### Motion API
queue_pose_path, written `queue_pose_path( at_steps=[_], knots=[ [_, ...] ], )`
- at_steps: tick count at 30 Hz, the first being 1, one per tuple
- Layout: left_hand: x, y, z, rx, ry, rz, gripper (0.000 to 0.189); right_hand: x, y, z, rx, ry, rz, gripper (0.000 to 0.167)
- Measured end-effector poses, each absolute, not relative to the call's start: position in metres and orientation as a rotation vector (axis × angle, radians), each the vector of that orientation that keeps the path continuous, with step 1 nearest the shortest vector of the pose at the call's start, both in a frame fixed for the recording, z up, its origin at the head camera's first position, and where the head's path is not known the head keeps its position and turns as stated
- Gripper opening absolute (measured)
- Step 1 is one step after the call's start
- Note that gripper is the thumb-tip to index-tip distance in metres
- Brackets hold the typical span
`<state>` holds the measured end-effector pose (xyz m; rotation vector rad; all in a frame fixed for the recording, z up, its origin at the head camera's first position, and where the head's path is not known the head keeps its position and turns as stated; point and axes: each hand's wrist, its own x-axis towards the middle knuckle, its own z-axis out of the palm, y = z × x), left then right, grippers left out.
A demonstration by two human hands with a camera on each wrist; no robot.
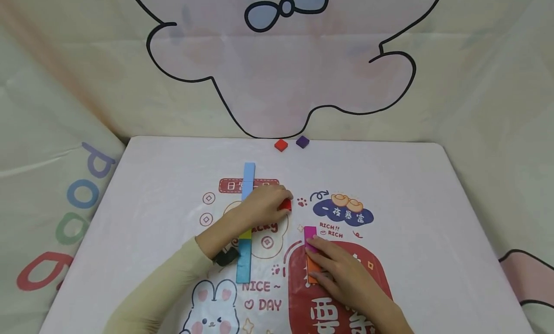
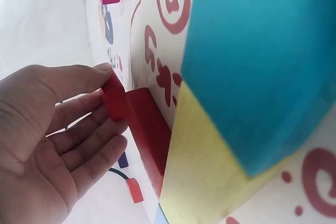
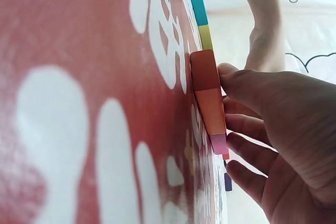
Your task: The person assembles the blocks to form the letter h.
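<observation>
My left hand (image 1: 266,206) pinches a small red block (image 2: 114,98) between thumb and fingers. That block's end meets another red block (image 2: 147,135), which lies against a yellow block (image 2: 191,166). Yellow stands in a straight column with a teal strip (image 1: 244,262) on the near side and light blue blocks (image 1: 248,173) on the far side; my left hand and forearm cover its middle. To the right, fingertips of my right hand (image 1: 342,271) rest on a shorter row, a magenta block (image 1: 309,233) beyond orange ones (image 3: 210,111). Its fingers look fairly straight.
A loose red block (image 1: 281,145) and a dark purple block (image 1: 302,141) lie at the table's far edge. The white tabletop (image 1: 411,189) carries printed pictures and lettering. Printed cloth (image 1: 277,83) hangs behind it. A dark band (image 1: 226,257) circles my left wrist.
</observation>
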<state>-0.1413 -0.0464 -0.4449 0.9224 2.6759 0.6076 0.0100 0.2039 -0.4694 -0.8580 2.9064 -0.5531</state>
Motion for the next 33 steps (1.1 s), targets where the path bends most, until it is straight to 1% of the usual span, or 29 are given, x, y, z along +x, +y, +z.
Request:
queue_pose_path(
  at_steps=[10, 18, 33],
  knots=[
    [-0.137, -0.05, -0.451, 0.922, 2.681, 0.58, 0.037, 0.009, 0.204, -0.471, -0.861, 2.92, -0.565, 0.062],
    [-0.135, -0.053, -0.454, 0.951, 2.694, 0.571, 0.032, 0.01, 0.204, -0.47, -0.79, 2.882, -0.577, 0.063],
    [-0.134, -0.054, -0.455, 0.925, 2.699, 0.571, 0.033, 0.008, 0.205, -0.472, -0.825, 2.877, -0.619, 0.063]
  ],
)
